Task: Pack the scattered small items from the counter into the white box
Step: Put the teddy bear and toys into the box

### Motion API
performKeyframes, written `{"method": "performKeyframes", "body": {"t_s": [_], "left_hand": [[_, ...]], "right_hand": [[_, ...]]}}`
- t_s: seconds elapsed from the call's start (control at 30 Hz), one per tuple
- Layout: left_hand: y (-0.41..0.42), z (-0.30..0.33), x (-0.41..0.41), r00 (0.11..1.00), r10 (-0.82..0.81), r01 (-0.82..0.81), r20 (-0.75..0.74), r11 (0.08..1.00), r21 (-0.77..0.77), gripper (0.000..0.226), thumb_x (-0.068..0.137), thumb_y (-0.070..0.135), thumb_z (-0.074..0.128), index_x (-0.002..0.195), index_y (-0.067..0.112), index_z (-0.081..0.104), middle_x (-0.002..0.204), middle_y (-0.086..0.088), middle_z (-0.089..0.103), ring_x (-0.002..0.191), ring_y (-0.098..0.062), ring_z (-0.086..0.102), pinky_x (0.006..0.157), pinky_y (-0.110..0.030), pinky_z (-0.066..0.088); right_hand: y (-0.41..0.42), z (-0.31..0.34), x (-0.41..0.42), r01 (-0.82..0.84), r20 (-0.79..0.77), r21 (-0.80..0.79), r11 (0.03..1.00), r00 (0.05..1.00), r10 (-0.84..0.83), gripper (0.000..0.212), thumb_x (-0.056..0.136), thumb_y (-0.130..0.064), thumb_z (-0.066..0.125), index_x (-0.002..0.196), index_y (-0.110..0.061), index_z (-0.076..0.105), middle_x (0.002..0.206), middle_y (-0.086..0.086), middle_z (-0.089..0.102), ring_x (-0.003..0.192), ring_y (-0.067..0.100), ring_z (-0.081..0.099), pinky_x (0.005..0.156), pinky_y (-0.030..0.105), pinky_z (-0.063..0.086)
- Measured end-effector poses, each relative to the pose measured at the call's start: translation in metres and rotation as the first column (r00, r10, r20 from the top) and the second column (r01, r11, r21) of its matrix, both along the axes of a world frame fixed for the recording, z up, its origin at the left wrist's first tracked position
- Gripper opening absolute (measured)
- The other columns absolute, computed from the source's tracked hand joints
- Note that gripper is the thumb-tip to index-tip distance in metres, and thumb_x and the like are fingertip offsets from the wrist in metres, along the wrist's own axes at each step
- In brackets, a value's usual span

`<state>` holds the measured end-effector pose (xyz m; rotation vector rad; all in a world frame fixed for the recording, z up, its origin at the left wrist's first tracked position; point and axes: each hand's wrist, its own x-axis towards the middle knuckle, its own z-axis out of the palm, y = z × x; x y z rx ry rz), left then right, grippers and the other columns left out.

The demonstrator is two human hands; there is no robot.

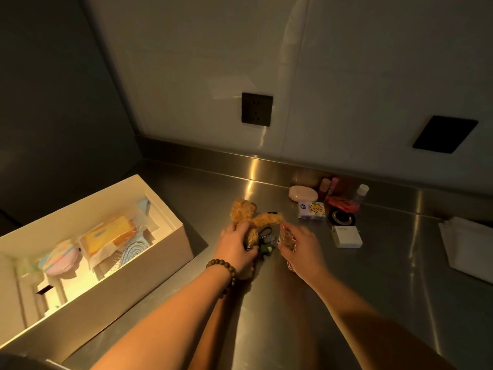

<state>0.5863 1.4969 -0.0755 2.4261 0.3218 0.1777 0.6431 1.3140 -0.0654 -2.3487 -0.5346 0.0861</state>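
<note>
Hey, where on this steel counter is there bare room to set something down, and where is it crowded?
Free: the strip between the white box and the left hand, and the stretch between the white charger and the folded napkins. Crowded: the back cluster around the tissue pack and soap case, and the plush keychains under both hands.

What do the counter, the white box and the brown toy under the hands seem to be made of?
Counter: likely brushed stainless steel, given its grey sheen and streaked reflections.
White box: probably stiff cardboard, with matte, thick, straight walls.
Brown toy: plush fabric, with a fuzzy, curly pile. The left hand and right hand are gripping it.
</note>
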Motion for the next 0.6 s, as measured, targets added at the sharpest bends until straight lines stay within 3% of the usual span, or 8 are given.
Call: {"method": "performKeyframes", "body": {"t_s": [0.17, 0.3, 0.37, 0.47, 0.6], "left_hand": [[0.021, 0.060, 0.008, 0.994, -0.029, 0.030, 0.108, 0.999, -0.012, 0.048, 0.076, 0.034, 0.068, 0.116, 0.044, 0.043, 0.120, 0.004, 0.042, 0.107, -0.018, 0.045, 0.089, -0.035, 0.047], [0.045, 0.116, 0.006, 0.983, -0.018, 0.006, 0.183, 0.998, 0.064, 0.048, 0.074, 0.035, 0.070, 0.116, 0.039, 0.046, 0.116, 0.000, 0.044, 0.102, -0.020, 0.047, 0.088, -0.036, 0.047], [0.061, 0.145, -0.001, 0.976, -0.009, -0.011, 0.217, 0.996, 0.089, 0.049, 0.073, 0.034, 0.072, 0.115, 0.040, 0.047, 0.113, 0.000, 0.045, 0.099, -0.020, 0.048, 0.084, -0.033, 0.046], [0.090, 0.186, -0.019, 0.964, 0.000, -0.039, 0.267, 0.989, 0.140, 0.050, 0.072, 0.034, 0.073, 0.116, 0.037, 0.049, 0.106, 0.003, 0.045, 0.093, -0.014, 0.047, 0.076, -0.022, 0.038], [0.132, 0.223, -0.054, 0.948, 0.033, -0.109, 0.316, 0.967, 0.228, 0.049, 0.072, 0.032, 0.074, 0.116, 0.028, 0.052, 0.102, -0.002, 0.050, 0.091, -0.015, 0.046, 0.076, -0.023, 0.033]], "right_hand": [[0.015, 0.050, 0.008, -0.066, 0.007, 0.160, 0.985, 0.998, 0.066, 0.052, 0.086, -0.019, 0.067, 0.135, -0.028, 0.049, 0.119, -0.005, 0.055, 0.108, 0.008, 0.052, 0.081, 0.010, 0.037], [0.034, 0.095, 0.015, -0.140, 0.123, 0.160, 0.977, 0.985, 0.121, 0.052, 0.085, -0.025, 0.069, 0.134, -0.027, 0.050, 0.120, -0.009, 0.055, 0.104, 0.002, 0.050, 0.077, 0.005, 0.034], [0.048, 0.118, 0.017, -0.205, 0.176, 0.147, 0.968, 0.968, 0.178, 0.052, 0.085, -0.028, 0.069, 0.133, -0.029, 0.050, 0.120, -0.008, 0.054, 0.103, 0.002, 0.049, 0.076, 0.006, 0.033], [0.074, 0.148, 0.018, -0.302, 0.227, 0.148, 0.942, 0.937, 0.265, 0.052, 0.085, -0.031, 0.069, 0.133, -0.031, 0.048, 0.118, -0.010, 0.053, 0.105, 0.006, 0.050, 0.082, 0.018, 0.037], [0.118, 0.173, 0.011, -0.396, 0.248, 0.183, 0.900, 0.904, 0.348, 0.051, 0.084, -0.033, 0.069, 0.130, -0.037, 0.047, 0.114, -0.014, 0.052, 0.099, 0.003, 0.051, 0.076, 0.014, 0.039]]}}
